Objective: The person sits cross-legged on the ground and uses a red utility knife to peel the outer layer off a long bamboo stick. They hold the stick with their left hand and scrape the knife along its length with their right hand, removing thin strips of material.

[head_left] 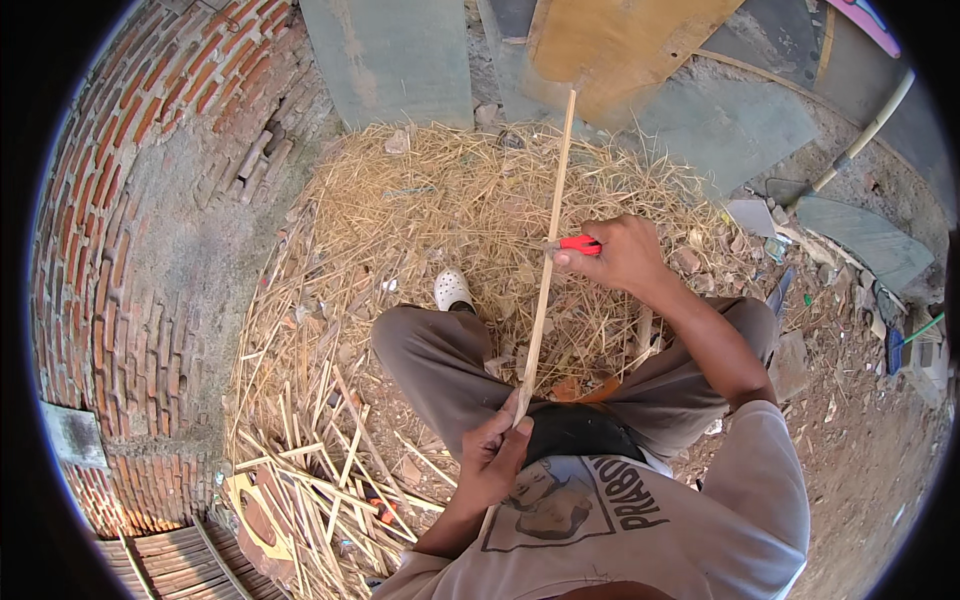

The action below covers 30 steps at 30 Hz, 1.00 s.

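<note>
A long, pale bamboo strip [560,180] slants upward from my lap toward the far boards. My left hand [492,455] is closed around its near end, thumb laid along it. Further up, my right hand [628,255] grips a small red-handled knife [579,244] with some black on it. The knife's front end meets the strip about halfway along; its blade is too small to make out. My right thumb is close to the strip, just below the knife.
Straw-like shavings [430,200] cover the ground ahead. Several cut strips [320,490] lie piled at the near left, by a brick wall [130,270]. Grey boards [390,60] and a brown sheet [620,50] stand at the far side. A pale-handled tool [865,135] leans at the far right.
</note>
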Motion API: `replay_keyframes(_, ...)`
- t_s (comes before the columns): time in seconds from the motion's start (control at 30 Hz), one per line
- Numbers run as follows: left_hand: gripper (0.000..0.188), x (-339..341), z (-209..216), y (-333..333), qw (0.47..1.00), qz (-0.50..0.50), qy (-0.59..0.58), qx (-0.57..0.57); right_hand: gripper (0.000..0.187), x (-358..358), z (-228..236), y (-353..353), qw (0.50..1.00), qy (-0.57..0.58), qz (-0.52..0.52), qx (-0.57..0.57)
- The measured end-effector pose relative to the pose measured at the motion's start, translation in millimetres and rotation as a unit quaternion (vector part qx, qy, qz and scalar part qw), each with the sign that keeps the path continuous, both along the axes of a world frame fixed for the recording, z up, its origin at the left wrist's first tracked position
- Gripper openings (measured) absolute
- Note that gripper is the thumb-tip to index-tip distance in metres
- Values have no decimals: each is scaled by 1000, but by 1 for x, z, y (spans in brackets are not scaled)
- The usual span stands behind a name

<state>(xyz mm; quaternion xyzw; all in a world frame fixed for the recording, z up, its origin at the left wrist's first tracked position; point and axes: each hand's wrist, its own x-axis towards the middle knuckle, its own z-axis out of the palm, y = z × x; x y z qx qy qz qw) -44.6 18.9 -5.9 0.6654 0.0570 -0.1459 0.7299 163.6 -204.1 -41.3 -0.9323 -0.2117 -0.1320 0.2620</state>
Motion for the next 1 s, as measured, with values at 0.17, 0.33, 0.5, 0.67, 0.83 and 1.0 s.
replay_keyframes(0.17,42,2,2,0,999,6,-7,34,65,-21,0,15,995,-38,89,3)
replay_keyframes(0.33,41,-14,4,-2,998,-39,17,35,67,30,-10,-23,995,41,-93,8)
replay_keyframes(0.5,42,-11,7,3,996,-20,-37,83,68,-24,-10,14,997,-4,74,19)
replay_keyframes(0.67,45,-6,14,0,995,-34,-36,90,68,0,-6,-2,996,-78,50,-1)
replay_keyframes(0.83,47,-3,5,-1,989,-39,-103,99,67,16,-8,-4,996,-86,17,10)
replay_keyframes(1.0,48,-9,18,-3,993,-80,-11,86,66,48,-16,-34,994,-5,-105,-12)
